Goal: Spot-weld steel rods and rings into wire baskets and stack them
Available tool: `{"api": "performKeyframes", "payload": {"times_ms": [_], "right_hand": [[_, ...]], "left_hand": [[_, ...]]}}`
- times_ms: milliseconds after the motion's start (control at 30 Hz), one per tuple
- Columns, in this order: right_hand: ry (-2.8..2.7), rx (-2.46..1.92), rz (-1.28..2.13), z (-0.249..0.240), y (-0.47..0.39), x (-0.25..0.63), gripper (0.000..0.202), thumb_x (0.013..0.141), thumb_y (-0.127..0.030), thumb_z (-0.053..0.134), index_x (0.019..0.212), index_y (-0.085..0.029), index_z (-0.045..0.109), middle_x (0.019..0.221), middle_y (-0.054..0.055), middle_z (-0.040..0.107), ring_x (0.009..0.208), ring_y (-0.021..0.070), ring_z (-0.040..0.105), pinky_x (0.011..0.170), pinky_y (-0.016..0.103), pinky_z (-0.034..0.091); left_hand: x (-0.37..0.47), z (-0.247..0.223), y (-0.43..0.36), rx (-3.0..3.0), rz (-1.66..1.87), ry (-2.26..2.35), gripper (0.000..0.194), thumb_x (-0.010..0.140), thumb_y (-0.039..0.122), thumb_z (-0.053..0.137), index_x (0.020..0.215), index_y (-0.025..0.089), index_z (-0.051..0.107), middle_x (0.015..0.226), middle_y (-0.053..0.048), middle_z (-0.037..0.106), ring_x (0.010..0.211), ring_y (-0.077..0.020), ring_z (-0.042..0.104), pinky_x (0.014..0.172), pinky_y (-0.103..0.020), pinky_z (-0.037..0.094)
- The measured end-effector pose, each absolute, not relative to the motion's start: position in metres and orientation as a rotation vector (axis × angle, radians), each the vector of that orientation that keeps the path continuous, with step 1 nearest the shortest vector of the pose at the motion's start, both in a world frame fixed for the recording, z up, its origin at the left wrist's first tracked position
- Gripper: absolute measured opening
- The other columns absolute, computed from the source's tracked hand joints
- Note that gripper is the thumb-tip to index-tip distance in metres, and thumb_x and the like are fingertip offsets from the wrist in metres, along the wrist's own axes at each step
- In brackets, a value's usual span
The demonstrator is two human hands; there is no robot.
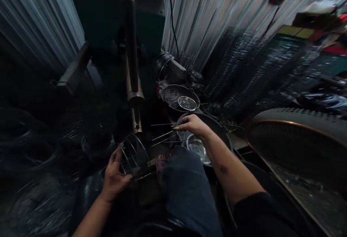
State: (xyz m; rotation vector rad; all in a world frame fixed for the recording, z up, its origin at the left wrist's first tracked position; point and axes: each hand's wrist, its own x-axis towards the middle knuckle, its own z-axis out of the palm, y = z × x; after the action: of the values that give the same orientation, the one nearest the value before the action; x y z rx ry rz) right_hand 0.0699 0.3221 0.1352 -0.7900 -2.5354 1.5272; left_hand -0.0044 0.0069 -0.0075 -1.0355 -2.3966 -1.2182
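Note:
My left hand is closed on the near rim of a round wire frame, a ring crossed by several thin bars, held tilted below a metal post. My right hand pinches thin straight metal wires that point left toward the frame, apart from it. Just above the frame, the post ends in a narrow lower tip. Under my right forearm lies a dark basin with a shiny metal bowl in it. The dim light hides fine detail.
Farther back, another basin holds a round wire grid and a small dish. A wire coil rests behind it. A large fan stands at right. Dark wire bundles lie left. Corrugated walls rise behind.

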Motion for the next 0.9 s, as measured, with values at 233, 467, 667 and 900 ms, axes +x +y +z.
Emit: {"api": "performKeyframes", "payload": {"times_ms": [233, 467, 667, 900], "right_hand": [[-2.411, -0.755, 1.898, 0.099, 0.316, 0.024, 0.032, 0.047, -0.035, 0.084, 0.059, -0.014, 0.064, 0.052, -0.002, 0.057, 0.051, 0.0103, 0.05, 0.05, 0.022, 0.039], [-2.405, -0.771, 1.912, 0.107, 0.316, 0.009, 0.031, 0.044, -0.033, 0.084, 0.059, -0.014, 0.064, 0.051, -0.002, 0.055, 0.05, 0.0097, 0.048, 0.048, 0.023, 0.038], [-2.377, -0.747, 1.92, 0.115, 0.312, 0.003, 0.03, 0.042, -0.032, 0.082, 0.057, -0.013, 0.064, 0.049, -0.003, 0.054, 0.048, 0.0085, 0.045, 0.048, 0.023, 0.036], [-2.386, -0.752, 1.903, 0.118, 0.311, -0.001, 0.032, 0.042, -0.031, 0.083, 0.058, -0.013, 0.062, 0.048, -0.004, 0.052, 0.047, 0.0076, 0.044, 0.048, 0.022, 0.036]], "left_hand": [[-0.02, 0.007, 0.012, -1.055, -1.236, -2.347, 0.091, 0.07, 0.043, 0.072, 0.147, 0.031, 0.025, 0.139, -0.01, 0.047, 0.119, -0.0355, 0.053, 0.097, -0.055, 0.049], [-0.038, 0.009, 0.019, -1.034, -1.263, -2.341, 0.093, 0.069, 0.042, 0.074, 0.147, 0.03, 0.026, 0.138, -0.008, 0.047, 0.12, -0.0321, 0.052, 0.1, -0.051, 0.047], [-0.049, 0.016, 0.023, -1.06, -1.204, -2.323, 0.095, 0.068, 0.046, 0.074, 0.147, 0.025, 0.026, 0.135, -0.011, 0.05, 0.118, -0.0299, 0.054, 0.098, -0.046, 0.049], [-0.051, 0.02, 0.023, -1.083, -1.195, -2.275, 0.09, 0.069, 0.04, 0.073, 0.146, 0.024, 0.029, 0.134, -0.01, 0.051, 0.117, -0.0282, 0.055, 0.098, -0.044, 0.049]]}}
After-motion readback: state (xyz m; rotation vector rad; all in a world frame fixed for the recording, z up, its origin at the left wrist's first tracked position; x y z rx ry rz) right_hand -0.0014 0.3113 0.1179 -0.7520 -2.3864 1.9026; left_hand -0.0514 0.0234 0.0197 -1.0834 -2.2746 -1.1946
